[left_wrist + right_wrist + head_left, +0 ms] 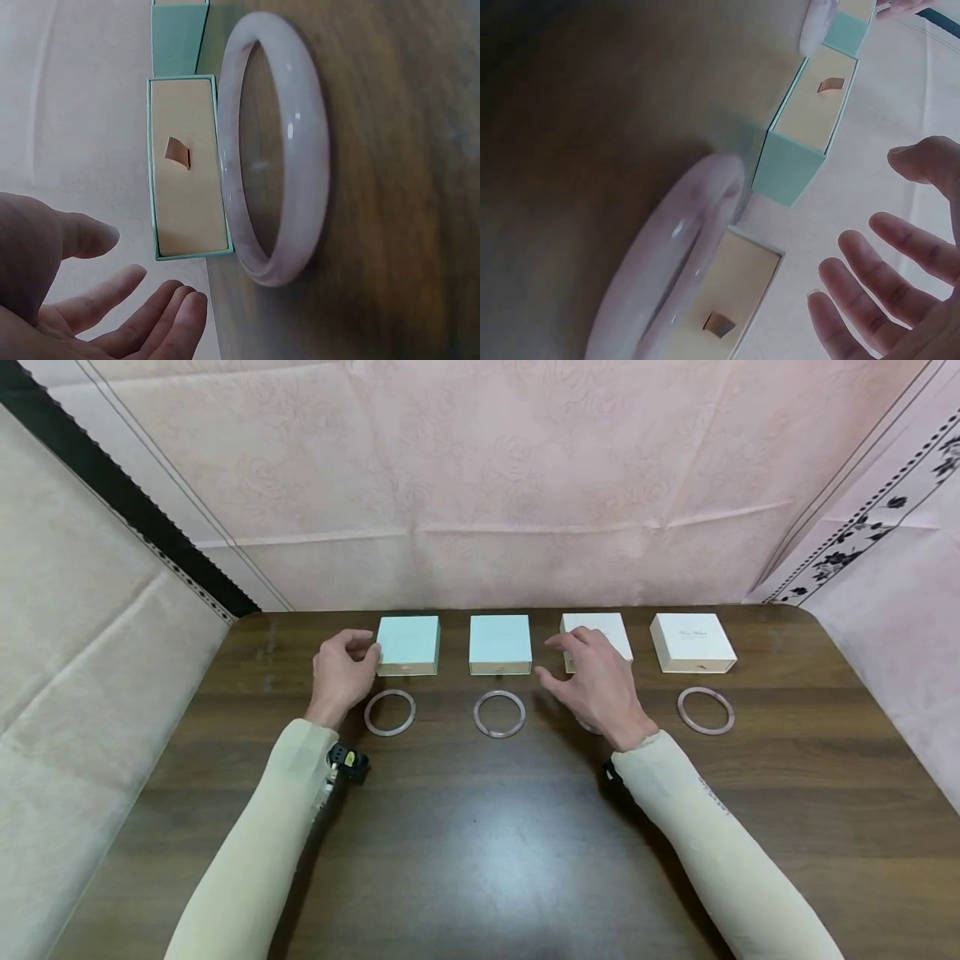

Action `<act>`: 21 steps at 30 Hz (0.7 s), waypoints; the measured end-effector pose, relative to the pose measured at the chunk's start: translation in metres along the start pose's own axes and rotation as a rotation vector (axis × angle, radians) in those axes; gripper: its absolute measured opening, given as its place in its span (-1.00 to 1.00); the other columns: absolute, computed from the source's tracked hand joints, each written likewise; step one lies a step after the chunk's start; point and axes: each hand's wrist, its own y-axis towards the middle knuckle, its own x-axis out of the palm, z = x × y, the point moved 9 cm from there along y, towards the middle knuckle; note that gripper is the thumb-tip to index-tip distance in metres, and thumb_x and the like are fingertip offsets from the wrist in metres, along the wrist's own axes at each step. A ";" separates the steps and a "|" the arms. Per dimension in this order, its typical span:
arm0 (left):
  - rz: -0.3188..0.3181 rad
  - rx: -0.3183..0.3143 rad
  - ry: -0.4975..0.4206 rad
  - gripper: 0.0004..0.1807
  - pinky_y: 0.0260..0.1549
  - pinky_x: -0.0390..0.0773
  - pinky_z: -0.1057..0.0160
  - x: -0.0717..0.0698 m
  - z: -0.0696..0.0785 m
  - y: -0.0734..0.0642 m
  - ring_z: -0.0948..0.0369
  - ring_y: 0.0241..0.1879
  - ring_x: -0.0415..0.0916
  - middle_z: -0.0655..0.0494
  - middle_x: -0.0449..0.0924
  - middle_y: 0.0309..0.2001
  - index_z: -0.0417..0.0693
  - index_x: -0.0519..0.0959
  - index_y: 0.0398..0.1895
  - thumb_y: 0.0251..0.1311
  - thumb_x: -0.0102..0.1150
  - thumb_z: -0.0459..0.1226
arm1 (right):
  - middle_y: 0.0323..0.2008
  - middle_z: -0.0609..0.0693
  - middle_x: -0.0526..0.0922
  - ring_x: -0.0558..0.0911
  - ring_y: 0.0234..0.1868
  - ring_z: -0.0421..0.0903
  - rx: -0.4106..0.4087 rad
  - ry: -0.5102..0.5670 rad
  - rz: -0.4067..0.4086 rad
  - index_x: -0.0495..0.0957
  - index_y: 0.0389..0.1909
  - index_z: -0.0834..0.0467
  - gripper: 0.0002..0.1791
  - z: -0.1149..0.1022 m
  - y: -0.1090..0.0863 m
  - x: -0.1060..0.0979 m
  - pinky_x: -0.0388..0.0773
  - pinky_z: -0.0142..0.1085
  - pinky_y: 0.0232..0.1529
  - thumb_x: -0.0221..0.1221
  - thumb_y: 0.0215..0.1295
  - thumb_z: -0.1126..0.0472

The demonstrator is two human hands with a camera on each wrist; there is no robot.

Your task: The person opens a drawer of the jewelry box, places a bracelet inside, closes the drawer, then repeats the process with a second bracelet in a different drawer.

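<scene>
At the left mint-green box point(408, 643), my left hand point(342, 672) is raised beside its left side, fingers loosely bent and holding nothing. A pale pink bangle point(304, 150) lies before that box's drawer front, which has a small tan pull tab point(178, 152). My right hand point(600, 685) hovers over the third box point(596, 620), a white one, with fingers spread and nothing gripped. It mostly hides the bangle point(588, 727) there in the head view. The right wrist view shows this bangle point(656, 255) in front of the white box's drawer point(739, 270).
A second mint-green box point(500, 643) stands between the hands, with a bangle point(477, 714) before it. At the right is another white box point(693, 643) with its bangle point(712, 732). The brown wooden table point(480, 843) ends at a pale cloth backdrop point(525, 468).
</scene>
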 end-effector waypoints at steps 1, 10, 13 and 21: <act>-0.007 -0.007 -0.004 -0.57 0.14 0.51 -0.07 0.000 -0.001 0.000 -0.08 0.17 0.52 -0.17 0.61 0.15 -0.12 0.53 0.33 0.51 0.06 -0.16 | -0.07 0.04 0.69 0.62 -0.04 0.06 -0.003 0.004 0.000 0.70 0.02 0.10 -0.60 -0.001 0.001 0.001 0.63 -0.04 -0.20 0.37 0.23 -0.02; -0.049 -0.038 -0.022 -0.56 0.11 0.57 -0.02 0.001 -0.003 0.005 -0.07 0.21 0.52 -0.18 0.58 0.20 -0.14 0.51 0.35 0.51 0.05 -0.15 | -0.12 0.10 0.70 0.62 -0.04 0.09 -0.016 0.036 0.000 0.70 -0.01 0.17 -0.62 -0.009 0.006 0.010 0.61 -0.04 -0.06 0.37 0.24 0.03; -0.056 -0.048 -0.024 -0.55 0.13 0.56 -0.02 0.001 -0.004 0.007 -0.07 0.22 0.51 -0.17 0.56 0.22 -0.15 0.51 0.35 0.52 0.05 -0.15 | -0.12 0.10 0.69 0.62 -0.04 0.08 -0.004 0.050 -0.018 0.70 0.01 0.17 -0.60 -0.010 0.009 0.013 0.61 -0.04 -0.08 0.35 0.24 0.04; -0.081 -0.059 -0.015 -0.52 0.14 0.55 -0.02 0.004 -0.006 0.011 -0.07 0.22 0.49 -0.16 0.54 0.25 -0.15 0.47 0.38 0.51 0.07 -0.13 | -0.09 0.09 0.69 0.60 -0.05 0.06 0.006 0.058 -0.047 0.68 0.05 0.15 -0.60 -0.015 0.012 0.018 0.60 -0.06 -0.10 0.33 0.24 0.05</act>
